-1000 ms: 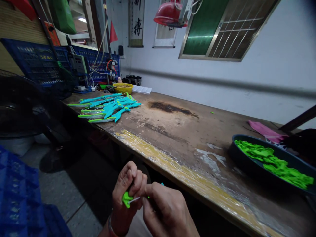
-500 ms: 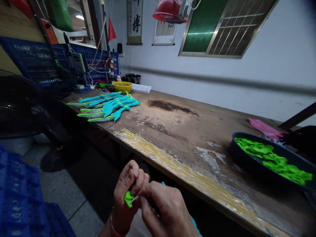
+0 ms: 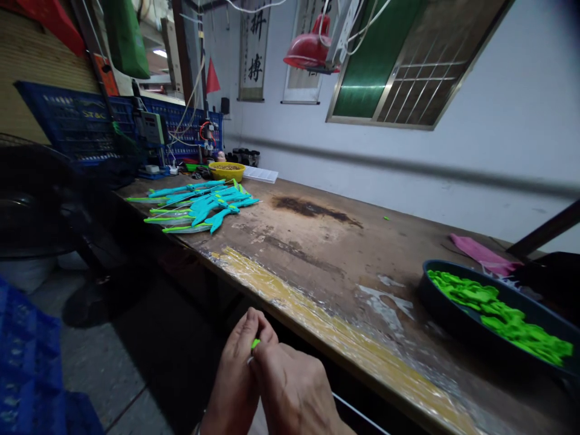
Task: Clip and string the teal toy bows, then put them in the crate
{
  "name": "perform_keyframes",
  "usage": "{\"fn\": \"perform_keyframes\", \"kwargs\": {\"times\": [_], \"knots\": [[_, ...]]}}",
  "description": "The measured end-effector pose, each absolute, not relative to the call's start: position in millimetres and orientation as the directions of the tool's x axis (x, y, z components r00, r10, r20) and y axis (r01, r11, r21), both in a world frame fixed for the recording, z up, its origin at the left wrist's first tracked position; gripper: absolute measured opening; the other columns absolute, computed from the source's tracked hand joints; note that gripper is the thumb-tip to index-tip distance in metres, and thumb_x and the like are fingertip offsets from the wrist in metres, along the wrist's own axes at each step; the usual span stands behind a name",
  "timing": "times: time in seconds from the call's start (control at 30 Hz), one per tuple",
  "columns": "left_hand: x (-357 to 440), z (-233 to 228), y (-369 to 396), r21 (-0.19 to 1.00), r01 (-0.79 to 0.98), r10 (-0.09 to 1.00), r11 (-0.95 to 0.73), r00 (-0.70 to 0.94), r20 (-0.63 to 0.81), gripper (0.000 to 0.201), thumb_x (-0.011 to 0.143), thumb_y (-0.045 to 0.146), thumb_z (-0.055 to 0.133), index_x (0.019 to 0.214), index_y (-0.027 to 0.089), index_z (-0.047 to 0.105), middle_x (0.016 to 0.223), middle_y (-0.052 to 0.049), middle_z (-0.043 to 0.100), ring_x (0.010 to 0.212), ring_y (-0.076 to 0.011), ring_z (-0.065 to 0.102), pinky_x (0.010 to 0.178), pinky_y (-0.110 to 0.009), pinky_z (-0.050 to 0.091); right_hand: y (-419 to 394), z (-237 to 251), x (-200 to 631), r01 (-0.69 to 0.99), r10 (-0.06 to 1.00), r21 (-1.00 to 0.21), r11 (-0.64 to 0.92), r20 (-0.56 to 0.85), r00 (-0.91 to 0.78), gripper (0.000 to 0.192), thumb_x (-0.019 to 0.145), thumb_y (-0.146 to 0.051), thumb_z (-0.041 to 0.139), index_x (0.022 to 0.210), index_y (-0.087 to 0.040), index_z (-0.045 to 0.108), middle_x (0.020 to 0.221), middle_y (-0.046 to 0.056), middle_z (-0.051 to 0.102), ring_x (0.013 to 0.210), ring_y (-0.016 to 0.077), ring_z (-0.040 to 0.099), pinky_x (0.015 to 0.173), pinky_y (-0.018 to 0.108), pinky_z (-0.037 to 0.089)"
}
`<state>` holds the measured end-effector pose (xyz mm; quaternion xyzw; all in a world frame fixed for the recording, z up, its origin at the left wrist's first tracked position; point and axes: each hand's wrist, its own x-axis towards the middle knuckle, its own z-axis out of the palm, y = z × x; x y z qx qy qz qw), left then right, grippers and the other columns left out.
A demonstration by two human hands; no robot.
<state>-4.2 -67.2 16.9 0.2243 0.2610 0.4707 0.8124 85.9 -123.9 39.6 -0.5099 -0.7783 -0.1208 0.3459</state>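
My left hand (image 3: 238,374) pinches a small bright green plastic piece (image 3: 256,344), of which only a sliver shows between the fingertips. My right hand (image 3: 290,389) lies over the left, its fingers closed against the same green piece; a thin pale pin barely shows at the fingertips. Both hands are low, in front of the workbench's near edge (image 3: 317,320). A dark round tray (image 3: 453,314) at the right holds a heap of green plastic parts (image 3: 498,314).
Several turquoise and green toy blades (image 3: 199,205) lie at the bench's far left, with a yellow bowl (image 3: 225,171) behind them. A pink cloth (image 3: 484,254) lies near the tray. Blue crates (image 3: 72,121) stand at the back left, a black fan (image 3: 40,205) at the left.
The view tilted and the hands dropped lower in frame. The green piece is now mostly hidden between my fingers, and my right hand covers more of the left.
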Motion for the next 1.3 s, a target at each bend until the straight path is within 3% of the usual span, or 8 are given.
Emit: {"fn": "perform_keyframes", "kwargs": {"times": [0.13,0.33,0.5,0.7,0.87,0.93,1.13,1.3], "knots": [[-1,16,-74,0.531,-0.652,0.839,0.542,0.462,-0.288,0.033,0.075,0.047,0.081,0.080,0.017,0.068,0.074,0.000,0.063,0.071,-0.0144,0.061,0.073,-0.027,0.050,-117,37,93,0.933,0.637,0.015,0.359,0.726,-0.257,0.026,0.104,-0.012,0.025,0.101,-0.015,0.051,0.069,0.004,0.063,0.052,0.0185,0.058,0.048,0.030,0.039],[2,23,-79,0.512,-0.652,0.818,0.560,0.531,-0.219,0.029,0.067,0.037,0.088,0.077,0.017,0.069,0.074,0.000,0.063,0.074,-0.0162,0.064,0.072,-0.026,0.051,-111,26,101,0.978,0.600,0.005,0.208,0.789,-0.131,0.022,0.104,-0.012,0.030,0.092,-0.021,0.047,0.065,0.000,0.057,0.050,0.0174,0.055,0.050,0.031,0.037],[10,26,-76,0.558,-0.620,0.823,0.552,0.514,-0.242,0.035,0.066,0.043,0.089,0.084,0.018,0.071,0.068,0.001,0.063,0.064,-0.0136,0.061,0.061,-0.022,0.047,-103,47,120,0.975,0.560,0.097,0.201,0.805,-0.196,0.024,0.104,-0.012,0.032,0.085,-0.022,0.043,0.064,-0.002,0.051,0.050,0.0157,0.049,0.049,0.029,0.033],[10,15,-80,0.687,-0.515,0.831,0.513,0.499,-0.247,0.044,0.063,0.055,0.087,0.084,0.018,0.073,0.062,0.002,0.059,0.050,-0.0077,0.050,0.049,-0.019,0.038,-84,76,153,0.992,0.481,-0.011,0.127,0.875,-0.052,0.022,0.102,-0.012,0.036,0.084,-0.022,0.043,0.061,-0.005,0.047,0.048,0.0128,0.047,0.050,0.026,0.031],[5,-3,-78,0.690,-0.507,0.800,0.517,0.574,-0.177,0.034,0.067,0.044,0.088,0.072,0.017,0.069,0.056,0.005,0.053,0.047,-0.0041,0.040,0.049,-0.017,0.032,-87,42,140,0.988,0.535,-0.042,0.148,0.844,-0.044,0.028,0.103,-0.013,0.030,0.081,-0.023,0.044,0.056,-0.005,0.049,0.043,0.0124,0.048,0.047,0.025,0.031],[4,-9,-75,0.678,-0.510,0.800,0.530,0.567,-0.199,0.033,0.069,0.042,0.088,0.067,0.017,0.066,0.053,0.006,0.051,0.045,-0.0029,0.036,0.050,-0.017,0.032,-97,25,133,0.979,0.587,-0.117,0.170,0.810,-0.005,0.026,0.105,-0.016,0.030,0.086,-0.022,0.047,0.059,-0.004,0.053,0.045,0.0124,0.052,0.048,0.024,0.036],[3,-10,-80,0.665,-0.493,0.795,0.561,0.544,-0.268,0.031,0.066,0.040,0.089,0.068,0.017,0.069,0.053,0.004,0.056,0.047,-0.0063,0.045,0.050,-0.019,0.033,-128,22,130,0.705,0.851,-0.626,0.334,0.521,0.059,0.016,0.099,-0.019,0.045,0.085,-0.021,0.052,0.075,-0.001,0.059,0.064,0.0118,0.058,0.061,0.020,0.046],[5,-6,-86,0.712,-0.493,0.834,0.500,0.495,-0.243,0.031,0.064,0.042,0.090,0.068,0.017,0.070,0.053,0.003,0.058,0.048,-0.0071,0.047,0.050,-0.019,0.032,-129,33,131,0.279,0.939,-0.943,0.181,0.250,0.237,0.021,0.090,-0.031,0.063,0.075,-0.017,0.066,0.070,0.000,0.059,0.065,0.0129,0.056,0.061,0.022,0.045]]}}
